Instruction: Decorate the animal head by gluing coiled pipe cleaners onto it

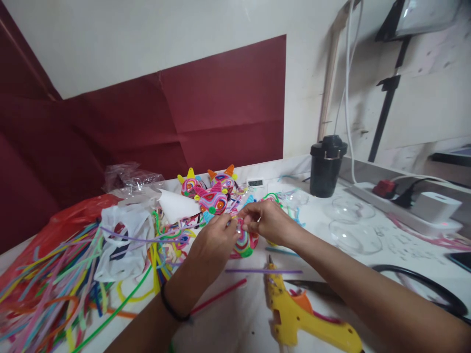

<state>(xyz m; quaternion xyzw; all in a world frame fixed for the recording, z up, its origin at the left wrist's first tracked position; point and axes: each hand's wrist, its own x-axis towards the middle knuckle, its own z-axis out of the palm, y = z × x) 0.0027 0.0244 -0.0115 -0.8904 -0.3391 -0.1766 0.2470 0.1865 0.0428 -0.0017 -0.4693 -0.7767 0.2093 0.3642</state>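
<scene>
A small rounded craft piece [244,246], covered in coiled pink, green and multicoloured pipe cleaners, is held low over the table. My left hand [213,241] grips its left side, with a black band on the wrist. At its upper edge, the fingers of my right hand [271,223] are pinched together; anything tiny between them is too small to make out. Just behind stand finished-looking animal heads of the same coiled material, among them a pink one [212,200], one with orange horns [225,179] and one with yellow horns [190,182].
A yellow glue gun [294,316] lies in front. One purple pipe cleaner [263,271] and one red pipe cleaner [221,296] lie nearby. Loose pipe cleaners [47,289] and a white plastic bag [123,245] cover the left. Clear plastic shells [355,235], a black cup [327,169] and a power strip [390,198] stand right.
</scene>
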